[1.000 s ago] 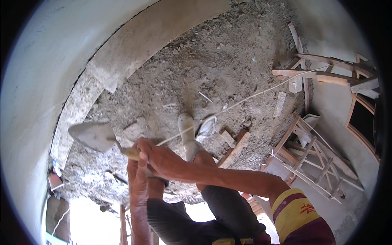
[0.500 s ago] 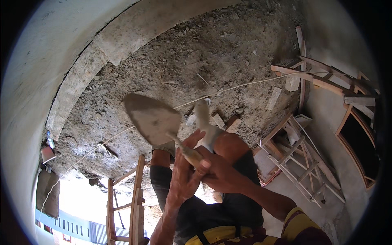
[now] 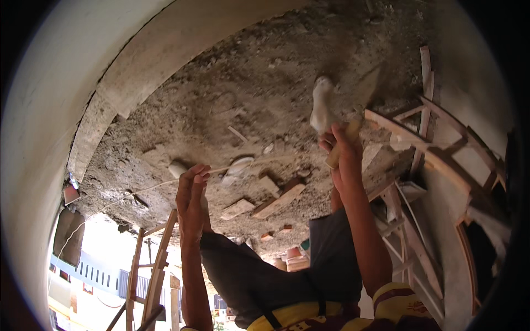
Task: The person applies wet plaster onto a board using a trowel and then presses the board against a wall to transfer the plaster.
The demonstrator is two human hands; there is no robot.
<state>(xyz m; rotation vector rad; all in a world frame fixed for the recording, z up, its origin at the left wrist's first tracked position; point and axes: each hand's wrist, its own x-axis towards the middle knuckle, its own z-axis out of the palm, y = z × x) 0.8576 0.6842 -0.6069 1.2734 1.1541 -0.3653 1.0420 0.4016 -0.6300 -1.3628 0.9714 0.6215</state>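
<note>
A trowel [image 3: 343, 147] is between 2 and 3 o'clock from the centre, raised above the floor. Its rounded, dull tan handle tilts up toward 1 o'clock; its blade is blurred and hard to pick out against the earth. The person's right hand [image 3: 345, 157] is clamped on that handle, fingers curled about it. Between 8 and 9 o'clock, the left hand [image 3: 191, 190] is raised with nothing visible in it, its fingers bent and close together; the thumb's contact with them cannot be told.

Just above the trowel handle, toward 1 o'clock, is a smooth, whitish boot [image 3: 321, 105]. Below the centre, from 5 to 7 o'clock, rough rectangular wood offcuts [image 3: 280, 201] lie on crumbly, grey-brown earth [image 3: 259, 94]. A thin, pale cord [image 3: 152, 187] stretches across the view, passing the left fingertips; contact is unclear.

At 6 o'clock are dark cloth shorts [image 3: 276, 287] and a yellow and maroon shirt [image 3: 298, 315]. A narrow wooden frame [image 3: 161, 265] stands between 7 and 8 o'clock, bright daylight around it. Bare timber trestles [image 3: 406, 131] fill 2 to 3 o'clock. A smooth, pale wall [image 3: 61, 94] spans 9 to 11 o'clock, bent by the lens, with a rougher concrete band [image 3: 160, 60] along its foot.
</note>
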